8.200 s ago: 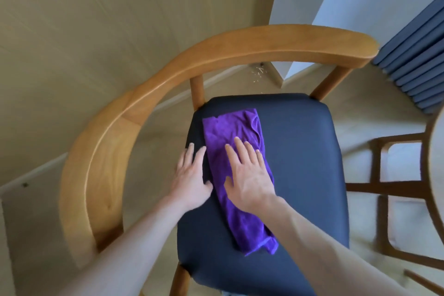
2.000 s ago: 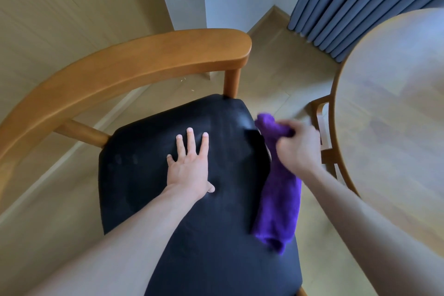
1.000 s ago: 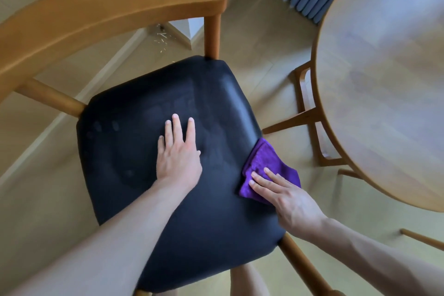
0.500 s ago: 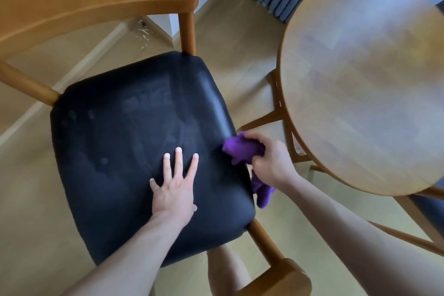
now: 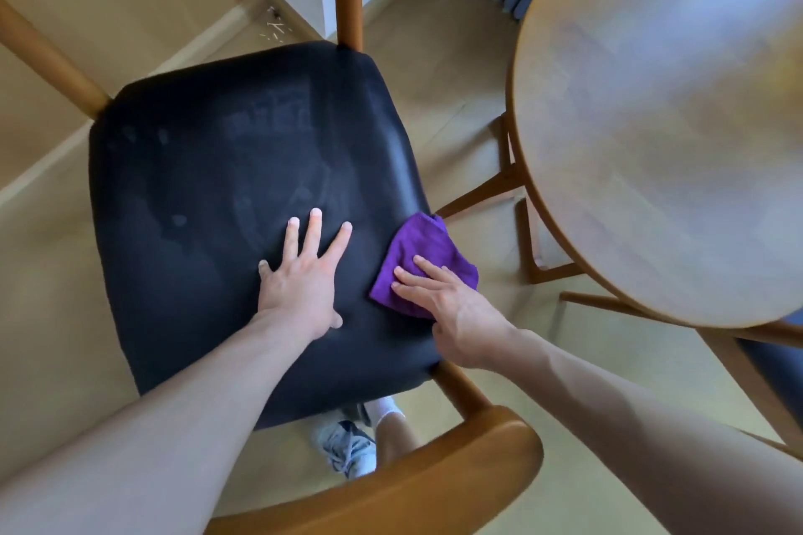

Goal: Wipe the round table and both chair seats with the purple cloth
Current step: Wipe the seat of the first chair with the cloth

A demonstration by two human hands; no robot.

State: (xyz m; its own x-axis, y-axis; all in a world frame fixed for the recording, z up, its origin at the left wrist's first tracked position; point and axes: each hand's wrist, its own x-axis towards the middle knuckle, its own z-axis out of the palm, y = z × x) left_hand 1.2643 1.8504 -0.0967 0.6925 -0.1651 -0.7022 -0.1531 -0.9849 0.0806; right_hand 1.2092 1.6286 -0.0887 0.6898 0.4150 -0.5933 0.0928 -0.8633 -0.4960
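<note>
Wiping the dark chair seat [image 5: 208, 204] looks to be the step in hand: the right hand [image 5: 452, 300] presses the purple cloth [image 5: 423, 252] flat against the seat's edge at about four o'clock, the cloth's outer part lapping over that edge toward the floor. Its fingers [image 5: 417, 276] lie straight and slightly apart on top of the fabric, pointing toward ten o'clock, pressing rather than gripping; the thumb is tucked out of sight. The left hand [image 5: 304, 274] rests palm-down on the cushion near its middle, just beside the cloth at nine o'clock from it, fingers spread and straight, holding nothing and apparently bracing the person's lean. Both forearms reach in from six o'clock, the right one crossing above the wooden armrest [image 5: 391, 487]. Faint smears and streaks show across the seat's far half, toward twelve o'clock. The round table [image 5: 660, 122] stands at two o'clock, well apart from the cloth, and no second chair seat can be made out. Judging by this, the seat is under way and the table is yet to be reached. The next move likely calls for steady downward pressure while sweeping the cloth along the seat's near edge, without letting the overhanging part drag it off, and for lifting the left hand so the patch beneath it can be covered
</note>
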